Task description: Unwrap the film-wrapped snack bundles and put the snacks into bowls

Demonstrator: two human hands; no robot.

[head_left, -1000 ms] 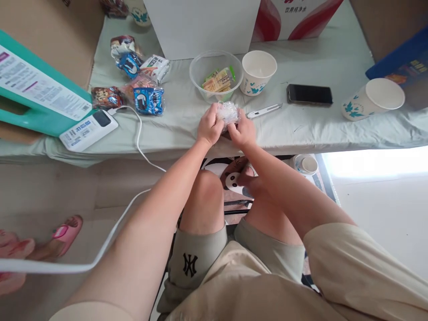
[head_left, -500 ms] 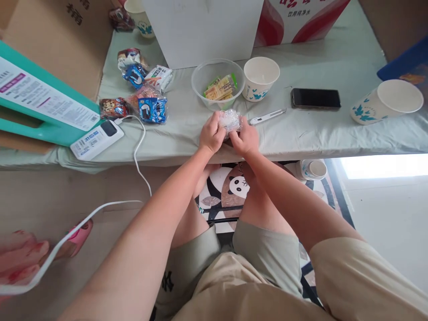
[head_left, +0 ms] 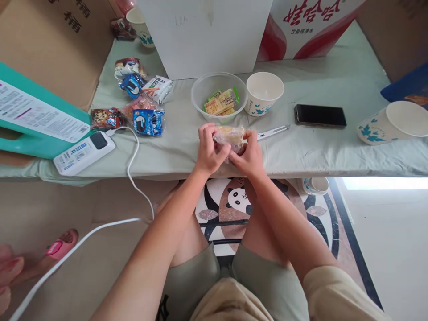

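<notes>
Between my two hands is a crinkled, clear-wrapped snack packet (head_left: 230,135), yellowish on its upper side and darker below. My left hand (head_left: 209,151) is closed round its left side, the thumb pressing on the near face. My right hand (head_left: 250,155) grips the right end with thumb and fingers. Both hands are at the table's front edge. Just beyond them stands a clear plastic bowl (head_left: 198,99) with several yellow-green biscuit packets (head_left: 222,102) inside. A white utility knife (head_left: 274,132) lies right of my right hand, its near end hidden behind the hand.
A paper cup (head_left: 264,96) stands beside the bowl; a phone (head_left: 320,116) and a tilted paper cup (head_left: 372,130) are further right. Left are wrapped snacks (head_left: 148,121) and a power bank (head_left: 83,152) with a white cable (head_left: 133,156). Boxes (head_left: 203,40) line the back. Another person's foot (head_left: 62,244) shows lower left.
The packet has turned in my hands, showing a yellowish side where whitish wrapping showed before. My left fingers have lifted onto its upper edge. The whole view has tilted slightly upward.
</notes>
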